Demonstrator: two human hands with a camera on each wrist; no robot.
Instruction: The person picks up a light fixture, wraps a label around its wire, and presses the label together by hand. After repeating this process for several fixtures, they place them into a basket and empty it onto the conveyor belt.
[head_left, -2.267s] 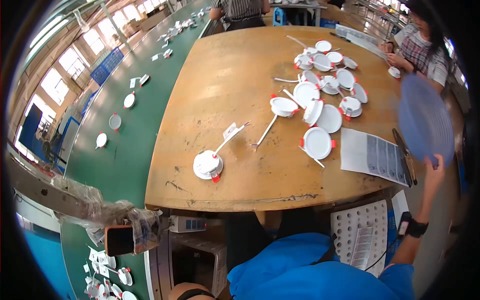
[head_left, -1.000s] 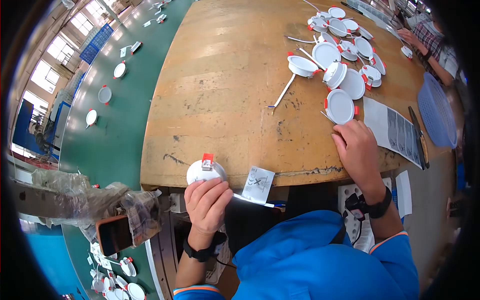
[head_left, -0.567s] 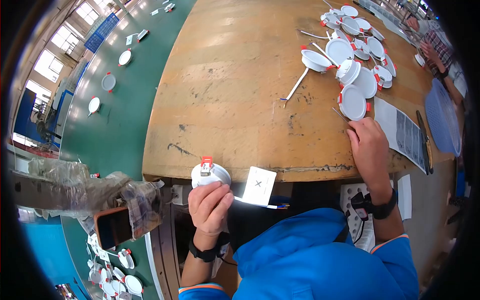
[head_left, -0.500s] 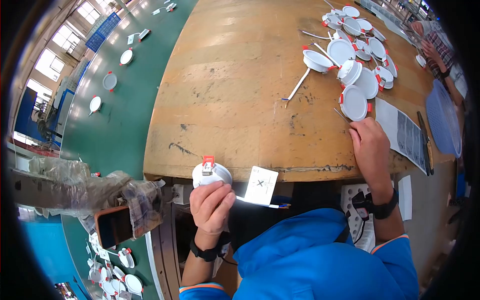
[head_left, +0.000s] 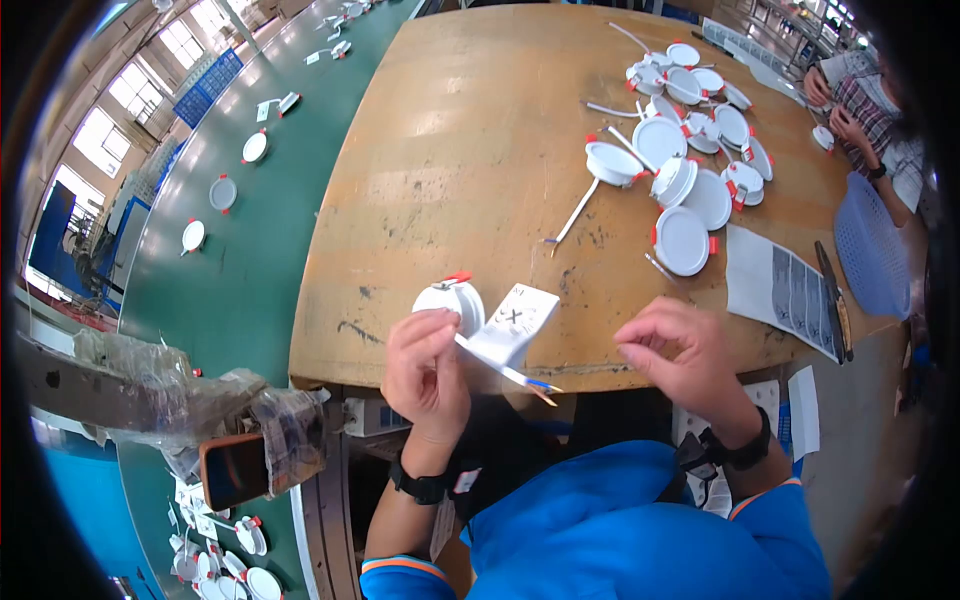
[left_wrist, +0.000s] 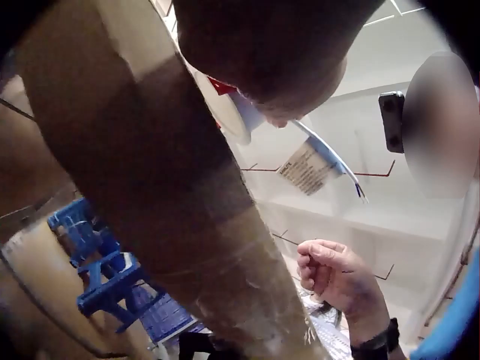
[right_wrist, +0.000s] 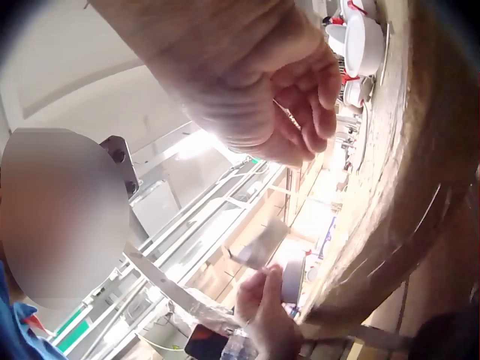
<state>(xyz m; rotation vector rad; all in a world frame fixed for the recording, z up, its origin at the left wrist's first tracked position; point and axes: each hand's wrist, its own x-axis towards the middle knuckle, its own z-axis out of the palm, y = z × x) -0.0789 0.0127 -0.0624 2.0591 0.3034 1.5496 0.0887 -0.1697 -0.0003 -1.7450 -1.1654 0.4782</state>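
Over the near edge of the table (head_left: 450, 200), a white lamp (head_left: 433, 298) in the left hand (head_left: 425, 368)

From the head camera I see the left hand with its fingers bent and the thumb closed against them, pinching the white lamp at its near side. The lamp is tilted, with a red clip (head_left: 459, 278) at its far rim; I cannot tell whether it touches the wood. A white cable (head_left: 514, 376) runs rightward from beside the fingertips and ends in blue and brown wires, and a printed label (head_left: 527, 312) marked with an X is attached along it.

I have the right hand (head_left: 688, 352) well apart from that lamp, above the front edge. Its fingers are loosely curled with a gap inside the thumb, and I make out nothing in its grasp.

Beyond it I see a cluster of lamps (head_left: 683, 241), many overlapping, with red clips showing. To the right of them lies a printed sheet (head_left: 778, 290), with a long pointed tool (head_left: 832, 300) along its right side and a blue basket (head_left: 872, 240) farther right. On my left, a green belt (head_left: 265, 265) carries more lamps, spaced apart, and a phone (head_left: 232, 472) sits against a plastic-wrapped beam (head_left: 170, 400)
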